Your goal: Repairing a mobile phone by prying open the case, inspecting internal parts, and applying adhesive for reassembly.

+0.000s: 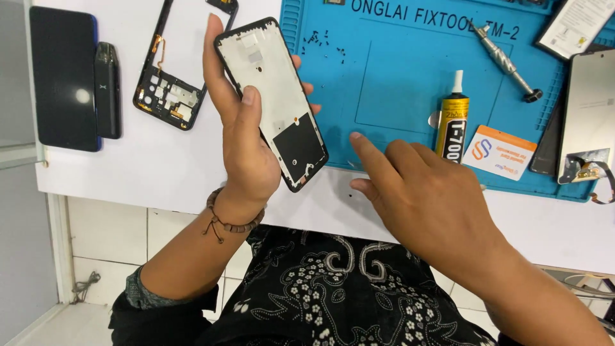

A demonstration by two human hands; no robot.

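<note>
The right hand (428,202) is nearest the camera. It holds nothing: the index finger is extended toward the near-left corner of the blue work mat (397,96), the other fingers loosely curled, and the fingertip lies at the mat's near edge on the white table (166,173).

The left hand (246,147), with a beaded bracelet (227,221) at the wrist, grips a phone display frame (272,102). The thumb lies across the frame's left edge and the fingers wrap behind its right edge. The frame is raised above the table, tilted, inner face toward the camera (white plate above, black patch in the lower part). It overlaps the left border of the mat in this view.

On the mat, just right of the pointing finger, lies a black glue tube (453,125) with a white nozzle. A small white and orange card (500,152) lies beside it. Farther back lies a metal screwdriver (506,62). Small dark screws (323,41) are scattered near the mat's far-left corner. A display panel (586,115) rests at the right edge.

On the table left of the held frame lies a stripped phone mid-frame (168,80). Farther left lie a small dark pod-shaped device (108,90) and a dark phone (63,77), touching side by side.
</note>
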